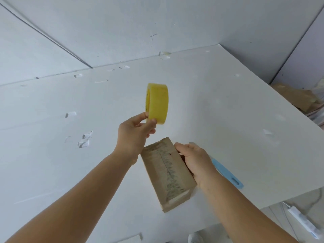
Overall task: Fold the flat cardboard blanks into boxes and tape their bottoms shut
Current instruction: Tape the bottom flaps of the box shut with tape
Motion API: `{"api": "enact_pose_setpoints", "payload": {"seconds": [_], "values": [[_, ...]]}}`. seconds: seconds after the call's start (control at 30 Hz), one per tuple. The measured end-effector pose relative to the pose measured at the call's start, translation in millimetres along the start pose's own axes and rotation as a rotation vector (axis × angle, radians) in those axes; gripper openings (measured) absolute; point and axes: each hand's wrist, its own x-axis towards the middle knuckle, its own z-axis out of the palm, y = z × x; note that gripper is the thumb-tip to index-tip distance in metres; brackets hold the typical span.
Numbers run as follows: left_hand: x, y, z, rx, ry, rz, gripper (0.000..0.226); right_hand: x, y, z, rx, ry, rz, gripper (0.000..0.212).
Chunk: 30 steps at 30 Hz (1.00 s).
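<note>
Two hands, left hand (135, 131) pinching one yellow tape roll (157, 103), right hand (196, 159) gripping one taped cardboard box (166, 174).

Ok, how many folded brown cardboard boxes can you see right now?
1: the folded brown cardboard box on the white table, gripped by the right hand. Crumpled brown material beyond the far right table edge may hide others.

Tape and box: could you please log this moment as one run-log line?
left hand: pinches tape roll, raised | right hand: grips box on table | box: taped | blue tool: idle
</note>
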Motion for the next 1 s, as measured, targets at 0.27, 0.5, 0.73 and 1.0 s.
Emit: {"api": "enact_pose_setpoints", "payload": {"seconds": [0.27, 0.5, 0.73, 1.0], "values": [[-23.6, -25.8, 6.6, -0.147, 0.109, -0.021, 0.015, -5.0, 9.1, 1.0, -0.025, -0.050, 0.154, 0.079], [-20.2, -19.4, 12.6, -0.238, 0.084, 0.057, 0.015, -13.5, -0.8, 1.6, -0.255, -0.208, -0.154, 0.055], [6.7, -2.0, 15.2, -0.194, 0.038, 0.131, 0.015, 10.2, -25.9, 17.6, -0.305, -0.214, -0.194, 0.060], [8.9, 16.3, -12.1, -0.042, -0.206, 0.201, 0.020, 21.8, -57.3, 12.1, -0.204, -0.101, -0.312, 0.048]]}}
